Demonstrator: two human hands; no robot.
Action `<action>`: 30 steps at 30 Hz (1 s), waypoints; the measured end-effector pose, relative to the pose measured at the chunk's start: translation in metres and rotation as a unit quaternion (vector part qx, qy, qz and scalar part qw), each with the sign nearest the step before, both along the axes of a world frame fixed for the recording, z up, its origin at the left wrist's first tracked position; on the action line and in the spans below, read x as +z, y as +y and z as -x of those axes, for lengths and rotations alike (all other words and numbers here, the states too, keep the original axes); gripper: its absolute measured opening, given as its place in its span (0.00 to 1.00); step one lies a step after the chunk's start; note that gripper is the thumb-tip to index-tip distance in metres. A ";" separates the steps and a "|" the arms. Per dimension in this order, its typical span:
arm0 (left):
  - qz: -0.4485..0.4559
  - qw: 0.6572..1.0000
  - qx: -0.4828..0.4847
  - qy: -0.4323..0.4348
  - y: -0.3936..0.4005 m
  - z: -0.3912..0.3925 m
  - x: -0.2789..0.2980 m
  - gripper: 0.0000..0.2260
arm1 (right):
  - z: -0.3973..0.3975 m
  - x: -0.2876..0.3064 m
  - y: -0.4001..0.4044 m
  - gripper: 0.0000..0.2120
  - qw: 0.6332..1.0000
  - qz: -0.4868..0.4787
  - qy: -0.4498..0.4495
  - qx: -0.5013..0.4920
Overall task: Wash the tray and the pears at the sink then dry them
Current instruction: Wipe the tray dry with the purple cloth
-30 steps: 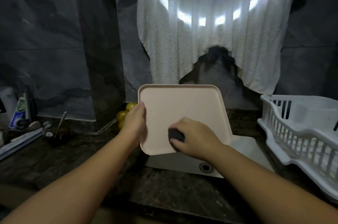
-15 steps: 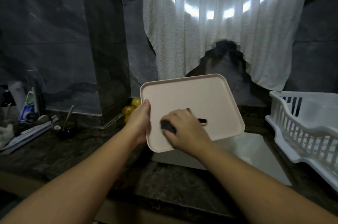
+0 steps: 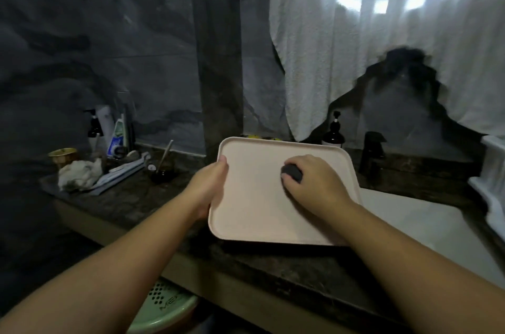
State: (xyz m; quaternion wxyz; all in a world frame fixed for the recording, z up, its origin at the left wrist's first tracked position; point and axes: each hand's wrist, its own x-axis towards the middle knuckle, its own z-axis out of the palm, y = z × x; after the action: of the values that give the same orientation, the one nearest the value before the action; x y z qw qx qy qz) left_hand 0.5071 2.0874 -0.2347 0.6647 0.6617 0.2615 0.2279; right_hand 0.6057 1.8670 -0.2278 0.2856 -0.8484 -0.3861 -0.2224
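Left hand (image 3: 208,188): fingers grasping the left rim of the tray (image 3: 254,213), thumb over its edge.
Tray: tilted above the dark surface (image 3: 169,197), at the left edge of the sink (image 3: 426,221).
Right hand (image 3: 314,183): fingers curled around a dark sponge (image 3: 293,173), pressed on the tray's inner face.
Pears (image 3: 252,136): only slivers show just behind the tray's far rim.
Scrubbing well: likely overlapping strokes into the corners, left grip firm, tray held over the sink.
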 end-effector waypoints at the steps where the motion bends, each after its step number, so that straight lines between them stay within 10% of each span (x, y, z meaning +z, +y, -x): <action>1: -0.001 1.000 0.008 0.009 0.016 0.008 -0.004 0.15 | -0.005 -0.004 -0.005 0.14 0.999 -0.012 0.024 -0.017; 13: -0.156 0.976 -0.002 0.154 0.139 0.057 -0.055 0.08 | -0.012 -0.047 0.040 0.11 0.986 0.028 0.141 -0.082; 23: -0.379 0.891 -0.028 0.247 0.166 0.028 -0.052 0.11 | -0.021 -0.053 0.064 0.36 0.924 0.213 0.289 -0.133; 30: -0.405 0.877 0.025 0.257 0.177 0.011 -0.049 0.22 | -0.025 -0.054 0.086 0.16 0.938 0.122 0.309 -0.101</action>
State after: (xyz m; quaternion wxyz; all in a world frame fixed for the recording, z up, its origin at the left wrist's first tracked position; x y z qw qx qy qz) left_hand 0.4962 2.2642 -0.2834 0.2419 0.9019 0.3239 0.1523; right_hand 0.6305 1.9531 -0.2814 0.2615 -0.9382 -0.2152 0.0715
